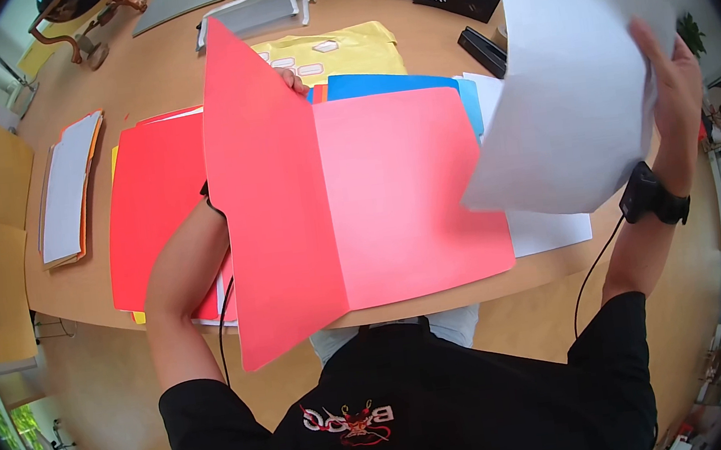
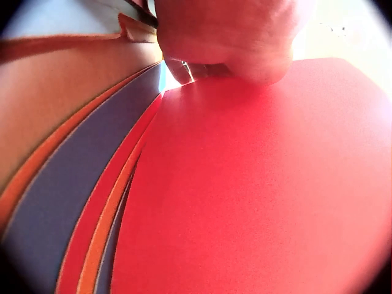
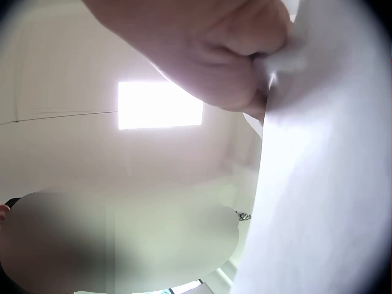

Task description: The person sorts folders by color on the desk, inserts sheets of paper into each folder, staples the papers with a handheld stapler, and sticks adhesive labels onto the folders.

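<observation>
A red folder (image 1: 415, 192) lies spread at the table's front, its left cover standing up. My left hand (image 1: 291, 80) reaches behind that cover, mostly hidden, with its fingertips over the cover's top edge. In the left wrist view, the left hand (image 2: 226, 40) grips the red edge, colored folders fanned beside it. Up at the right, my right hand (image 1: 672, 87) holds white paper (image 1: 571, 85), which bends and hangs above the folder's right side. The right wrist view shows the thumb side of that hand (image 3: 214, 49) pinching the paper's edge.
Another red folder (image 1: 158, 204) lies on the left, near a stack of papers and folders (image 1: 72, 191). Behind are blue folders (image 1: 393, 82), a yellow envelope (image 1: 367, 46), a grey tray (image 1: 253, 19) and a black stapler-like object (image 1: 483, 51). Cables hang from both wrists.
</observation>
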Tool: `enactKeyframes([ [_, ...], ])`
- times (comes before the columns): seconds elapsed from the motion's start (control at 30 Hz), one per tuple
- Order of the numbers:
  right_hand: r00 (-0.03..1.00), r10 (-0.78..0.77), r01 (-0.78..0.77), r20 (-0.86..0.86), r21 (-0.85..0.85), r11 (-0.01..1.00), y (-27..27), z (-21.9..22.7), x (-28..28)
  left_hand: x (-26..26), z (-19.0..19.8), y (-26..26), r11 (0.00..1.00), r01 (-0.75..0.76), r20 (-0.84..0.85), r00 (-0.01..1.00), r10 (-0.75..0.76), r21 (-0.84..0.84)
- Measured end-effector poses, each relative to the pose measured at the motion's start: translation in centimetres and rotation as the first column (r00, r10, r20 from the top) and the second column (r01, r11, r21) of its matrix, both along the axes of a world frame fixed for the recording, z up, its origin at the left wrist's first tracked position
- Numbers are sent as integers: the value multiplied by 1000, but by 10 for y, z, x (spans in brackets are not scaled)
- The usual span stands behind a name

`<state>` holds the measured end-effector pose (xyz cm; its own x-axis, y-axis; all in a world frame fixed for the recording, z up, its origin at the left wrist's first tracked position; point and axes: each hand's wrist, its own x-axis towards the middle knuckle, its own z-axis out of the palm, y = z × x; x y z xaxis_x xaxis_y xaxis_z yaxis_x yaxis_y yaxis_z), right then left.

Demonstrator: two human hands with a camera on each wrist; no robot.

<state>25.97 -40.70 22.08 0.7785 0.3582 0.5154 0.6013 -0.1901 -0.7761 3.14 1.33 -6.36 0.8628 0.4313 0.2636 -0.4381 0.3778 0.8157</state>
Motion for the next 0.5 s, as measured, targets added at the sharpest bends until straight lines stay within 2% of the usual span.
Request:
enactKeyframes([
  [0.03,994,85,-85,-66,9,996,3,0,7,-1,3,-5,1000,-1,1,1000,1,0],
  [0.07,976,150,-163,-158,-73,984,13,-6,4,-3,7,-15,998,-59,44,997,60,-9],
  [0.13,956,162,-219,-243,-228,949,47,-41,-12,-6,15,-25,992,-122,89,988,123,-21],
  [0.17,938,213,-281,-274,-240,929,63,-68,-24,-7,17,-27,991,-132,77,988,133,-17],
  [0.2,962,185,-240,-202,-292,926,77,-99,-31,-8,18,-28,990,-143,64,987,144,-13],
  [0.23,955,226,-277,-191,-309,910,88,-124,-41,-9,19,-28,989,-148,65,987,149,-12],
  [0.3,931,228,-322,-284,-349,880,108,-157,-57,-13,20,-26,996,-92,-21,996,91,-17],
  [0.33,917,218,-324,-333,-305,896,115,-173,-62,-16,23,-23,995,-95,-22,995,95,-12],
  [0.4,956,165,-259,-244,-435,863,128,-188,-66,-22,33,-17,980,17,-144,990,12,197],
  [0.43,964,135,-235,-228,-503,832,132,-189,-68,-21,32,-18,980,15,-146,989,14,199],
  [0.5,970,144,-227,-195,-520,823,135,-190,-74,-17,28,-22,967,-53,-99,992,80,250],
])
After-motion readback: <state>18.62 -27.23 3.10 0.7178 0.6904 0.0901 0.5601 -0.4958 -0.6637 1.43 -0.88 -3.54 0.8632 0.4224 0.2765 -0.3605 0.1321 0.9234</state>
